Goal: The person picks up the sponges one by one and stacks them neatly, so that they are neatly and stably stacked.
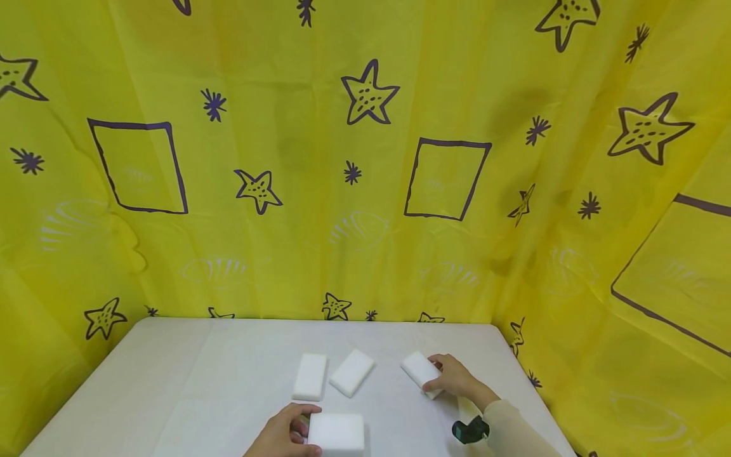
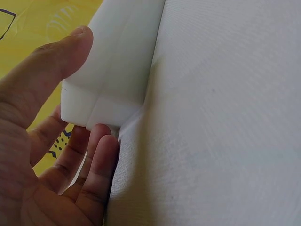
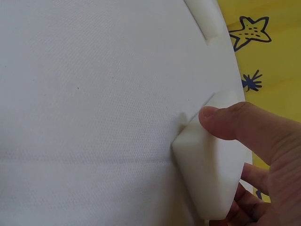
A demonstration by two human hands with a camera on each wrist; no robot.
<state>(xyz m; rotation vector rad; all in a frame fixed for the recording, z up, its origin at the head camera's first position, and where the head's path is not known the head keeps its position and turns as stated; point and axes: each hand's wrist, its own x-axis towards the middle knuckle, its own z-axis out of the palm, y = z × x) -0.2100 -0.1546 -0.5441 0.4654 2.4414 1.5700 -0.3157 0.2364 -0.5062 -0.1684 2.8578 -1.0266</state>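
At the near edge of the head view, my left hand (image 1: 281, 435) grips the left end of a thick white sponge block (image 1: 337, 435). A faint seam runs along this block (image 2: 110, 89) in the left wrist view, like two sponges stacked; the thumb lies on one side, with curled fingers by its end. Farther right, my right hand (image 1: 459, 379) holds a white sponge (image 1: 418, 368) between thumb and fingers. That sponge (image 3: 207, 165) lies on or just over the cloth; its far underside is hidden. Two more white sponges, one upright (image 1: 311, 376) and one slanted (image 1: 352, 372), lie between the hands.
A white cloth covers the table (image 1: 217, 381). Yellow curtains (image 1: 308, 241) with dark stars and squares hang behind and at both sides. A dark strap-like device (image 1: 471, 430) sits at the right wrist.
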